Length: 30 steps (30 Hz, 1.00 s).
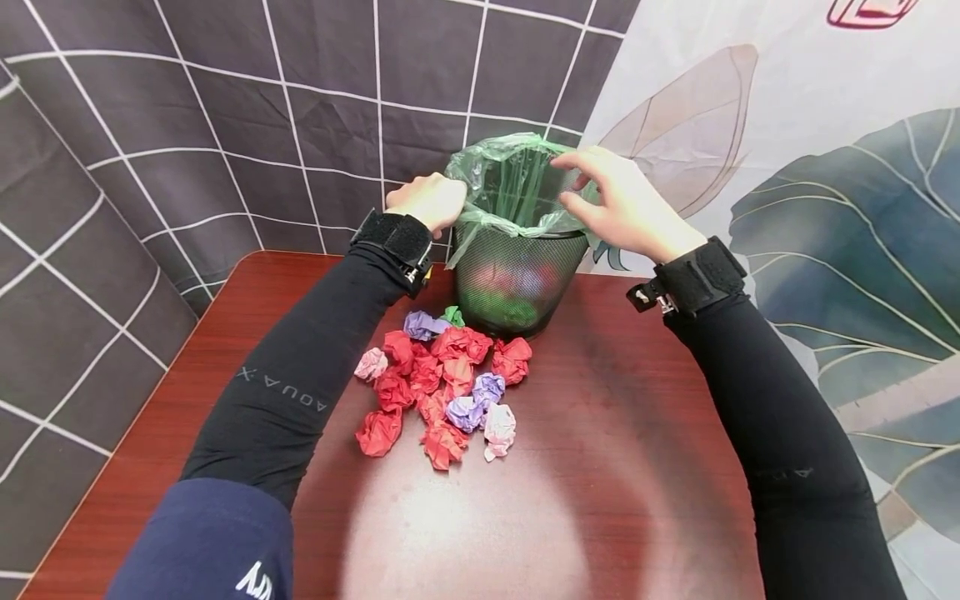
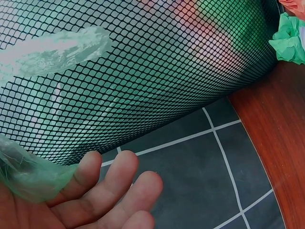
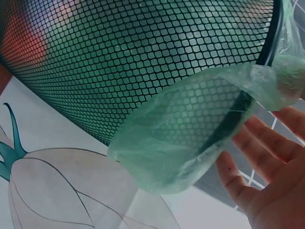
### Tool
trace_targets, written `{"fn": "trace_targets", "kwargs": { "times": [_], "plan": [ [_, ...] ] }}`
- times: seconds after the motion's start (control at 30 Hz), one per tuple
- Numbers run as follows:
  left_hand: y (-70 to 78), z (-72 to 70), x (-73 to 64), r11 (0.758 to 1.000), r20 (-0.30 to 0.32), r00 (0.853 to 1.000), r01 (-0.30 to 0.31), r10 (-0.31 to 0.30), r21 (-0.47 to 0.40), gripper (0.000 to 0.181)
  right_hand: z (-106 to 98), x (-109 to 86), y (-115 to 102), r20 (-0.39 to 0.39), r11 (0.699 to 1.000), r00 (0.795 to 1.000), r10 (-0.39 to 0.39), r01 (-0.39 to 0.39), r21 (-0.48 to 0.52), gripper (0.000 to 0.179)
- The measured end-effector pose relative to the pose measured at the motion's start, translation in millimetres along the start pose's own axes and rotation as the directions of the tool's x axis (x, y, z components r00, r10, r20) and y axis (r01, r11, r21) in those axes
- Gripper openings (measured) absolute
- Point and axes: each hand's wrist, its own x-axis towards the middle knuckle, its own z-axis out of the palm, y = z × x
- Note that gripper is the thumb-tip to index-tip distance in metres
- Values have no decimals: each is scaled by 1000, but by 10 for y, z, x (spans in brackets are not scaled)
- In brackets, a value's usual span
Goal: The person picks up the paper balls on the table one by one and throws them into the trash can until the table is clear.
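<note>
A black mesh wastebasket (image 1: 491, 258) stands at the back of the table, lined with a thin green plastic bag (image 1: 491, 218) whose edge folds over the rim. At the rim's left side my left hand (image 1: 427, 200) grips the bag; its plastic lies between thumb and index finger in the left wrist view. Across the opening, my right hand (image 1: 626, 204) is at the right rim, fingers relaxed and apart beside the bag's loose fold (image 3: 171, 143). Coloured crumpled paper (image 1: 517, 308) shows through the mesh inside the basket.
Several crumpled paper balls (image 1: 426, 371), red, pink, purple and green, lie before the basket on the reddish wooden table (image 1: 585, 467). Behind stand a dark gridded backdrop (image 1: 330, 50) and a white leaf-patterned one (image 1: 795, 83).
</note>
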Motion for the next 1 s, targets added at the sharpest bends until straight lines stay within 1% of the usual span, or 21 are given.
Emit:
{"fn": "trace_targets", "kwargs": {
  "times": [0.17,0.37,0.47,0.53,0.63,0.73,0.83,0.9,1.0],
  "plan": [
    [-13,-4,-7,1000,-8,1000,3,-3,-1,37,-22,-177,-33,-70,999,997,-41,40,-15,34],
    [8,-1,0,1000,3,1000,1,-1,-3,39,4,-540,-110,-169,995,981,-94,89,-38,31],
    [6,6,23,1000,-2,1000,1,-1,-2,39,48,-710,-153,-201,993,972,-119,111,-48,31],
    [0,12,44,1000,-5,1000,0,0,7,40,90,-813,-176,-206,991,969,-136,129,-44,32],
    [-9,26,76,1000,-9,1000,-2,2,16,40,167,-958,-200,-165,987,974,-158,152,-43,33],
    [-11,36,96,1000,-8,1000,-1,2,19,40,259,-1088,-219,-84,986,983,-166,162,-49,33],
    [-8,40,106,1000,-4,1000,0,0,17,40,372,-1203,-251,-1,985,987,-163,163,-50,35],
    [-6,38,101,1000,-3,1000,-1,1,14,40,457,-1278,-285,50,986,986,-162,164,-41,36],
    [-4,31,91,1000,-4,1000,-2,2,11,39,595,-1379,-347,115,984,978,-172,175,-21,38]
  ]
}}
